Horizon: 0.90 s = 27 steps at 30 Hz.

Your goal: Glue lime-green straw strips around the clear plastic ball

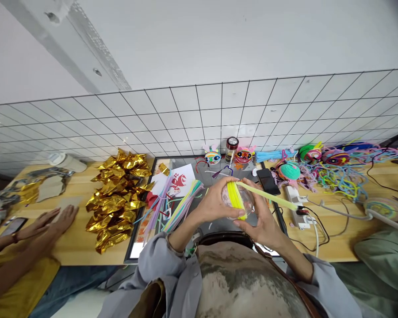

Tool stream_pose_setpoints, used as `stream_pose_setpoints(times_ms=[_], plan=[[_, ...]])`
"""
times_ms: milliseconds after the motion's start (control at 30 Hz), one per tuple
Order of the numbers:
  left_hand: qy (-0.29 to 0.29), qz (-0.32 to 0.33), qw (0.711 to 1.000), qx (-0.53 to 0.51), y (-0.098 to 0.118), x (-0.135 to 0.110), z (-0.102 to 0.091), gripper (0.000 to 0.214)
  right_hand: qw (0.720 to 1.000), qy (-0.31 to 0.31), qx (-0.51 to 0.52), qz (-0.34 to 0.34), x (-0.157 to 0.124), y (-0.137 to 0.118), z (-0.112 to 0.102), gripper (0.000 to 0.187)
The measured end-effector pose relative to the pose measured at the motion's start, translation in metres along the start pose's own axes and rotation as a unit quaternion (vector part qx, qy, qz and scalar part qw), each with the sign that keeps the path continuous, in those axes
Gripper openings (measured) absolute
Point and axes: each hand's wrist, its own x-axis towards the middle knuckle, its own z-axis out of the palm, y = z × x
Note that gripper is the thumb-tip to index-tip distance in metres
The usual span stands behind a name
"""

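Left hand [216, 201] cupped round the near-left side of a clear, round plastic ball [247, 204], its thumb lying across the front. Right hand [264, 218] curved round the other side, fingers near the top, thumb underneath. Neither hand wide; the ball sits between the 2, held up in front of the person's body, above the dark-topped table section

Wrapping: a bright yellow band of fuzzy strands [236, 198] crosses the ball's middle in several rows laid side by side. A long, pale yellow fuzzy strand [273, 197] runs off the top, past the right hand, its far end loose near the white power strip [292, 198]

Progress, my judgement: part-way. Middle band laid; clear plastic shows on either side of it, so much seems left to cover. No eyes or ears on the side facing up. Underside hidden, cannot tell

For comparison, by the wall: 1 striped, multicoloured ball with eyes [212, 157] and 1 red-and-pink ball with a face [244, 155], both looking far more complete. More stock at the left: a loose bundle of pastel fuzzy sticks [185, 205]
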Motion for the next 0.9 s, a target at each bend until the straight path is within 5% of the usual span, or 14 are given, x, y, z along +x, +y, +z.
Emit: stream_pose_setpoints(times_ms=[900], plan=[[0.019,0.010,1.000,0.013,0.002,-0.006,0.005,0.080,0.995,0.052,0.079,0.005,-0.004,-0.004,-0.004,0.066]])
